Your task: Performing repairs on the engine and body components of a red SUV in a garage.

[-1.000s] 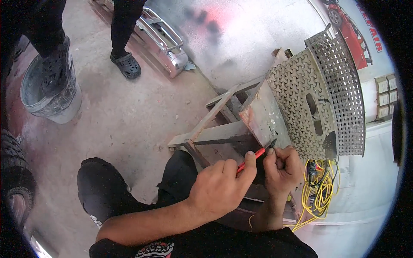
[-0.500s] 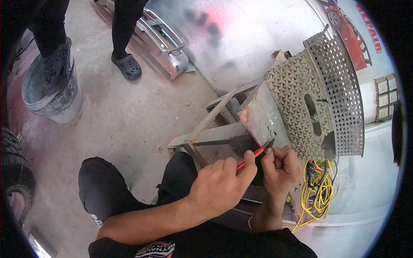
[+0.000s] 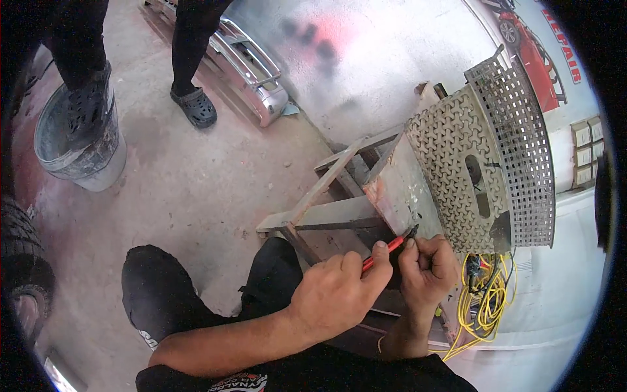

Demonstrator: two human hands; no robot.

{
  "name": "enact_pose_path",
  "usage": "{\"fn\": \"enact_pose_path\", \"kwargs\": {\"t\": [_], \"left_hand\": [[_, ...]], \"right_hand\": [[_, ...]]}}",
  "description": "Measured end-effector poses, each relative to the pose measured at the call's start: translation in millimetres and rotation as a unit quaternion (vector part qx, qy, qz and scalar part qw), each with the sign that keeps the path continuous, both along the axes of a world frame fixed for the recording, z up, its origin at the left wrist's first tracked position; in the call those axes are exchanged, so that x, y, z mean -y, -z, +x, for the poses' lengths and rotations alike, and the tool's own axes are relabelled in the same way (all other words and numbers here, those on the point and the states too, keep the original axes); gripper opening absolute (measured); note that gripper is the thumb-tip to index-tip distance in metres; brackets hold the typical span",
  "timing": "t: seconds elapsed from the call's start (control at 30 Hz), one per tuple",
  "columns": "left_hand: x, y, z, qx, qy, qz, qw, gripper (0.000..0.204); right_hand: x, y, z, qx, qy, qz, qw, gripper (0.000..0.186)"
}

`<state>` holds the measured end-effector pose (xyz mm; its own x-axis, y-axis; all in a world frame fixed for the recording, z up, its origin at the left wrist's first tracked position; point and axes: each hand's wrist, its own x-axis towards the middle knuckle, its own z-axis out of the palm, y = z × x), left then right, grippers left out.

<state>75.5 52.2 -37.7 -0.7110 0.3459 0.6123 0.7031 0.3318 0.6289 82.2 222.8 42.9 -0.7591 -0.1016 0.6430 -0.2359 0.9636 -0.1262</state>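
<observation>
My left hand (image 3: 336, 295) grips a red-handled tool (image 3: 384, 247) with a dark tip that points up and to the right. The tip meets the lower edge of a rusty metal plate (image 3: 401, 189) on an angle-iron stand (image 3: 326, 212). My right hand (image 3: 428, 268) is curled just right of the tip, its fingertips pinched around it. What lies under those fingertips is hidden. I am crouched, with my dark-trousered knees (image 3: 157, 287) below the stand.
Two perforated metal panels (image 3: 486, 163) lean on the stand's right side. Yellow cable (image 3: 483, 307) coils below them. Another person's legs (image 3: 189, 59) stand at the top left, one foot in a grey bucket (image 3: 85, 150). A chrome bumper (image 3: 251, 72) lies by the wall, a tyre (image 3: 19, 261) at left.
Both hands stay at the plate's lower edge with the red tool; only slight shifts of hands and view.
</observation>
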Motion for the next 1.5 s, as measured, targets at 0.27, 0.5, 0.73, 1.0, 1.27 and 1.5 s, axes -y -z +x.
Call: {"fn": "enact_pose_path", "kwargs": {"t": [0.27, 0.5, 0.73, 1.0, 1.27, 1.5], "left_hand": [[-0.7, 1.0, 1.8, 0.028, -0.007, 0.061, 0.998, 0.052], [1.6, -0.1, 0.6, 0.062, -0.012, 0.098, 0.993, 0.046], [11.1, -1.7, -4.9, 0.076, -0.053, 0.111, 0.989, 0.037], [15.8, 2.5, -0.6, 0.094, -0.044, 0.099, 0.99, 0.035], [26.8, 0.9, 1.9, 0.129, -0.05, 0.09, 0.986, 0.032], [22.6, 1.5, -2.9, 0.079, -0.04, 0.099, 0.991, 0.031]], "right_hand": [[3.3, -6.1, -1.7, -0.002, -0.01, -0.042, 0.999, 0.017], [1.2, -12.2, -3.6, 0.002, 0.037, -0.115, 0.993, 0.01], [2.8, -13.0, -7.8, 0.027, 0.078, -0.169, 0.982, 0.013], [-13.5, -28.0, 5.9, 0.058, 0.046, -0.332, 0.94, 0.025], [-8.9, -22.0, -2.2, 0.069, 0.039, -0.118, 0.99, 0.024], [-1.5, -20.6, 1.4, 0.072, 0.055, -0.113, 0.989, 0.016]]}}
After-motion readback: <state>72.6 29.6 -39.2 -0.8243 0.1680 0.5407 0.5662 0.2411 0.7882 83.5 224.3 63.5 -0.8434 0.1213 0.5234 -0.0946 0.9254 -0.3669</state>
